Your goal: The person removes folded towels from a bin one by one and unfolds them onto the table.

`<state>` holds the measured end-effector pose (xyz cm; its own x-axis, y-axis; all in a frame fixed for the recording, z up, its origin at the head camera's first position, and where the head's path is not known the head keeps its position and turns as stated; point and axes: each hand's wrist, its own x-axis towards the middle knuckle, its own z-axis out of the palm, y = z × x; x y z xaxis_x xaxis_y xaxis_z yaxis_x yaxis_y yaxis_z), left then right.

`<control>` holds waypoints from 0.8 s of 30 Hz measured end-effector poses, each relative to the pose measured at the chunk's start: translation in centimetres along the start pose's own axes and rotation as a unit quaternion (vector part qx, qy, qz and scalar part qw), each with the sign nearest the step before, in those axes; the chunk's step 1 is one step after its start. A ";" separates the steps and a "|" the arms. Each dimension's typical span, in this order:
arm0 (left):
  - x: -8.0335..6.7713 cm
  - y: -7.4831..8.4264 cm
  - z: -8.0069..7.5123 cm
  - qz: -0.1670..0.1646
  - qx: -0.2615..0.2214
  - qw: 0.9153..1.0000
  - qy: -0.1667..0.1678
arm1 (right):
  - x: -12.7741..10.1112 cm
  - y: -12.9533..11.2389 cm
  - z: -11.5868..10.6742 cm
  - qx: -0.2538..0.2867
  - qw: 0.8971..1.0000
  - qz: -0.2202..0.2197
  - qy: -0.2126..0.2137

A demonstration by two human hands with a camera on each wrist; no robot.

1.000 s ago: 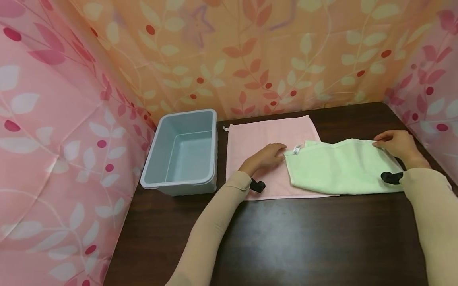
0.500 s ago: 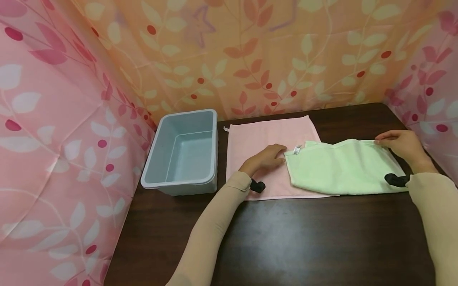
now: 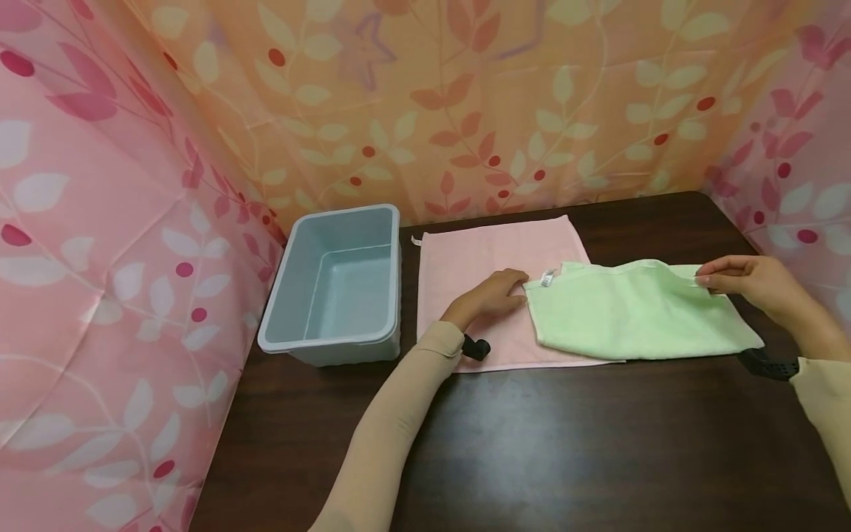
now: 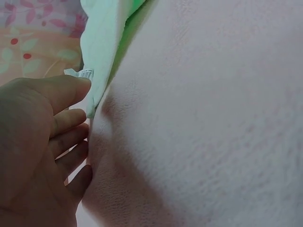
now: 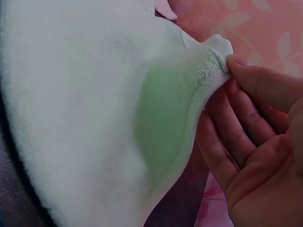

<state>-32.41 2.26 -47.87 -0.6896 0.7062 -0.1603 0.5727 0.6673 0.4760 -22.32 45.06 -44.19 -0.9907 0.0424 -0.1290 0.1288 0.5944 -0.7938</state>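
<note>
A pale green towel (image 3: pixel 631 310) lies folded, its left part overlapping a pink towel (image 3: pixel 492 247) spread flat on the dark table. My right hand (image 3: pixel 751 284) pinches the green towel's upper right edge between thumb and fingers. In the right wrist view the pinched edge (image 5: pixel 218 54) is drawn up, and the cloth bows inward below it. My left hand (image 3: pixel 488 295) is over the pink towel, fingertips right at the green towel's left corner beside its white label (image 3: pixel 547 278). In the left wrist view its fingers (image 4: pixel 68 139) are loosely extended, apart from each other.
A grey-blue plastic bin (image 3: pixel 329 343) stands left of the towels with nothing in it. Floral curtains (image 3: pixel 372 96) enclose the dark wooden table (image 3: pixel 518 443) at the back and both sides. A black wrist mount (image 3: pixel 475 347) sits below my left hand.
My right hand has shifted and turned at the green towel's upper right edge, which is now raised and folded inward. My left hand stays nearly still.
</note>
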 end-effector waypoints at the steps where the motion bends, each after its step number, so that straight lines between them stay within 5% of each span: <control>1: 0.0 0.0 0.0 -0.001 -0.001 1.000 -0.001 | -0.5 -0.1 0.1 -0.001 1.000 -0.002 -0.001; 16: 0.1 -0.2 0.0 0.008 -0.023 1.000 0.011 | -8.5 -0.4 1.3 -0.017 0.997 -0.043 -0.060; 24: -0.1 0.0 0.0 0.010 -0.027 1.000 0.007 | -11.1 1.1 1.9 0.032 0.974 -0.104 -0.197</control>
<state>-32.38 2.17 -47.85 -0.6846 0.7158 -0.1374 0.5629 0.6390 0.5243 -11.13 43.70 -44.78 -0.9042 -0.3919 -0.1700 -0.0577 0.5064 -0.8604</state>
